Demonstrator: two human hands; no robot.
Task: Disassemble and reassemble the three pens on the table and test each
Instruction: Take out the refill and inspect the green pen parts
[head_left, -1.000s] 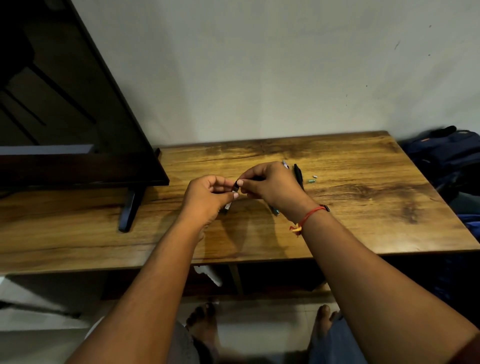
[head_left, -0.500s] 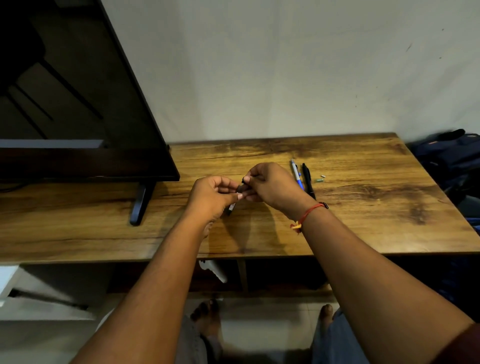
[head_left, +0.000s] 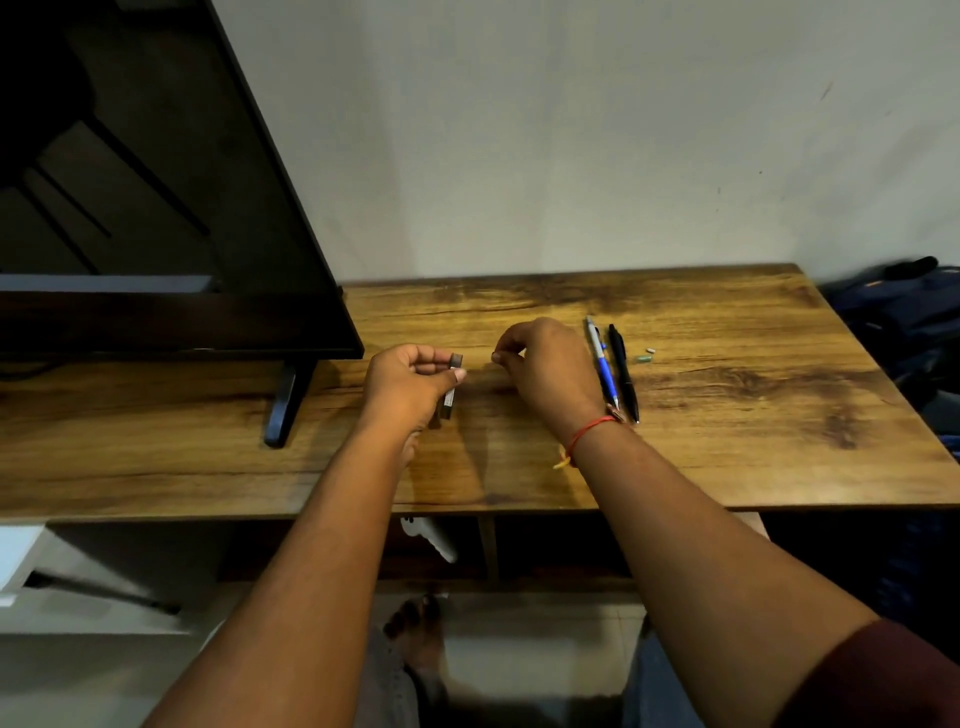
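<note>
My left hand (head_left: 410, 384) grips a short dark pen barrel (head_left: 450, 399) above the wooden table (head_left: 727, 415), its open end towards the right. A short gap to the right, my right hand (head_left: 545, 369) has its fingers curled, and thumb and forefinger pinch a small dark pen part (head_left: 496, 357) that is mostly hidden. A blue and silver pen (head_left: 601, 366) and a black pen (head_left: 623, 374) lie side by side on the table, just right of my right hand. Two tiny loose parts (head_left: 645, 355) lie beyond the black pen.
A large dark TV screen (head_left: 156, 234) stands at the table's left on a black foot (head_left: 283, 405). A dark bag (head_left: 904, 322) sits off the table's right edge. Bare feet and floor show below the front edge.
My hands, joined on the pen before, have pulled apart. The left keeps the barrel and the right has drawn away to the right with a small piece. The view shifted left.
</note>
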